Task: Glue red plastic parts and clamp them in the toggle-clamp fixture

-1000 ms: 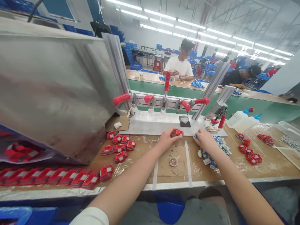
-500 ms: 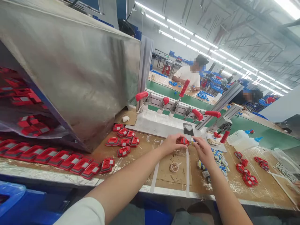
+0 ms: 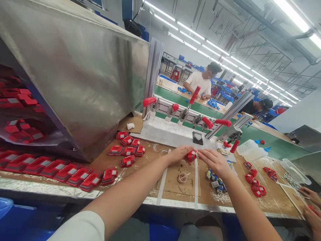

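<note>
My left hand (image 3: pixel 180 154) is closed around a small red plastic housing (image 3: pixel 192 155), held just above the cardboard work mat. My right hand (image 3: pixel 212 161) pinches at the right end of that housing. Only a pale bit of the small blue-and-white block (image 3: pixel 197 156) shows at its fingertips, against the housing; how far it sits inside is hidden. Below the hands, a small clear cup (image 3: pixel 182 177) with a white stick lies on the cardboard mat (image 3: pixel 175 190). Several loose blue-and-white blocks (image 3: pixel 215 184) lie beneath my right forearm.
Red housings (image 3: pixel 128 161) lie to the left, beside a long row (image 3: pixel 72 174) along a metal hood (image 3: pixel 107 77). Red-handled toggle clamps (image 3: pixel 184 112) stand behind. White bottles (image 3: pixel 253 152) and more red pieces (image 3: pixel 255 187) lie right, near another person's hands (image 3: pixel 312 204).
My right hand has brought the blue-and-white block up against the red housing, hiding most of it. The view has shifted slightly, and another person's hands show more at the right edge.
</note>
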`<state>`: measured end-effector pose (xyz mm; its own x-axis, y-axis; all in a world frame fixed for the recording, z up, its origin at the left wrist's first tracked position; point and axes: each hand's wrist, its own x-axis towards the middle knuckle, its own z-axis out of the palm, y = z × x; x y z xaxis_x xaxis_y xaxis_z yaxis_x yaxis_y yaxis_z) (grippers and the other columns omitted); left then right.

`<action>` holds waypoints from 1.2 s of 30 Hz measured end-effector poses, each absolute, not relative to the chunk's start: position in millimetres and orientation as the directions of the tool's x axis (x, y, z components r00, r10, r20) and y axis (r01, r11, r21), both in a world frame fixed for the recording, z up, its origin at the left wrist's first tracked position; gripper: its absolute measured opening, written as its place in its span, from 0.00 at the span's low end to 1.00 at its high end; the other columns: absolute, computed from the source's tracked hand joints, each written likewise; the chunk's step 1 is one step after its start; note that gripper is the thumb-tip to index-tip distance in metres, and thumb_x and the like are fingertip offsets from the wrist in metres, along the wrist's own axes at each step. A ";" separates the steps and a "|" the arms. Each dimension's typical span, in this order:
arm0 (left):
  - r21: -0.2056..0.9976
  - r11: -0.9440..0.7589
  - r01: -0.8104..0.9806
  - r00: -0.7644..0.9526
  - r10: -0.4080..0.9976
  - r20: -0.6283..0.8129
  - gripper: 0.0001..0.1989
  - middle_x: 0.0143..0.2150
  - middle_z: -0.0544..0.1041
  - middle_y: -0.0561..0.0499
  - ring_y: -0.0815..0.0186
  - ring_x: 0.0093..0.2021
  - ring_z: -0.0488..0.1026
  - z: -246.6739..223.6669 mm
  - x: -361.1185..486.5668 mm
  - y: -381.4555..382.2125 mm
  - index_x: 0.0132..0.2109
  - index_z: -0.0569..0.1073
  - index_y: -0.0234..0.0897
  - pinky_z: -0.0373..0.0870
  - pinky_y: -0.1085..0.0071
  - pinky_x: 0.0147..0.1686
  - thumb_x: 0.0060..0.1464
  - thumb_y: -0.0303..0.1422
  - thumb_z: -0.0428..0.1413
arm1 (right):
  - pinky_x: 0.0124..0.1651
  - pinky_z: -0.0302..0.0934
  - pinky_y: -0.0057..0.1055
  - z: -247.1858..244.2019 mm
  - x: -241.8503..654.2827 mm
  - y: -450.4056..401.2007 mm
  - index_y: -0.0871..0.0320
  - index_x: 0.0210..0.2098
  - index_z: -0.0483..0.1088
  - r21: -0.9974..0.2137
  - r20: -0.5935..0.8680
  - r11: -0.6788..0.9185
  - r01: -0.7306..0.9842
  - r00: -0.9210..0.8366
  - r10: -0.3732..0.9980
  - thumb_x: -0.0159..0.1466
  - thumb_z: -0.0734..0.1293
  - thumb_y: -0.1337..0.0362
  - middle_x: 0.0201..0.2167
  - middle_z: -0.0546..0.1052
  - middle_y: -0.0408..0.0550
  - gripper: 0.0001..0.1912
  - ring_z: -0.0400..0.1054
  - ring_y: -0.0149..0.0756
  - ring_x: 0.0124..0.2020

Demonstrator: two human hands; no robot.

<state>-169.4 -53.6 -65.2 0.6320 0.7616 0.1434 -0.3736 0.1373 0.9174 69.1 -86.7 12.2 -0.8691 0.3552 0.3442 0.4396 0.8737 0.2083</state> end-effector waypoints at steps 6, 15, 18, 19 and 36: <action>0.918 0.210 -0.337 0.662 0.746 0.072 0.31 0.29 0.73 0.51 0.68 0.29 0.70 -68.5 -168.1 -54.7 0.35 0.74 0.33 0.73 0.69 0.30 0.51 0.62 0.61 | 0.54 0.73 0.41 19.7 69.7 -89.4 0.56 0.70 0.63 0.330 0.281 0.898 0.289 -0.939 0.199 0.76 0.56 0.71 0.62 0.74 0.57 0.25 0.72 0.45 0.59; 0.908 0.226 -0.352 0.623 0.781 0.047 0.33 0.30 0.74 0.50 0.68 0.30 0.70 -67.5 -160.7 -57.6 0.38 0.76 0.32 0.70 0.70 0.31 0.48 0.62 0.62 | 0.59 0.73 0.41 -5.9 75.3 -89.4 0.58 0.77 0.45 0.237 0.412 0.910 0.340 -0.884 0.223 0.75 0.58 0.74 0.67 0.69 0.60 0.34 0.67 0.44 0.66; 0.879 0.221 -0.422 0.501 0.865 0.023 0.33 0.28 0.74 0.51 0.70 0.26 0.69 -67.2 -153.1 -60.1 0.36 0.75 0.32 0.70 0.69 0.31 0.48 0.63 0.62 | 0.62 0.72 0.42 -28.9 63.3 -91.3 0.55 0.77 0.43 0.115 0.549 0.863 0.492 -0.756 0.357 0.73 0.60 0.74 0.71 0.62 0.61 0.37 0.64 0.45 0.68; 0.869 0.222 -0.443 0.470 0.883 0.014 0.33 0.28 0.74 0.52 0.70 0.25 0.69 -67.4 -151.3 -61.0 0.36 0.75 0.32 0.71 0.69 0.31 0.47 0.63 0.62 | 0.63 0.71 0.44 -35.4 58.2 -92.1 0.55 0.77 0.43 0.062 0.575 0.849 0.525 -0.714 0.399 0.73 0.61 0.73 0.72 0.60 0.61 0.38 0.62 0.46 0.70; 0.961 0.078 -0.266 0.334 0.942 0.015 0.36 0.41 0.83 0.44 0.58 0.41 0.79 -66.3 -155.6 -61.1 0.53 0.78 0.34 0.72 0.65 0.43 0.56 0.62 0.55 | 0.63 0.68 0.53 -46.0 29.1 -52.0 0.56 0.63 0.69 -0.622 0.472 0.551 0.556 -0.296 0.831 0.66 0.70 0.54 0.57 0.77 0.59 0.28 0.73 0.53 0.58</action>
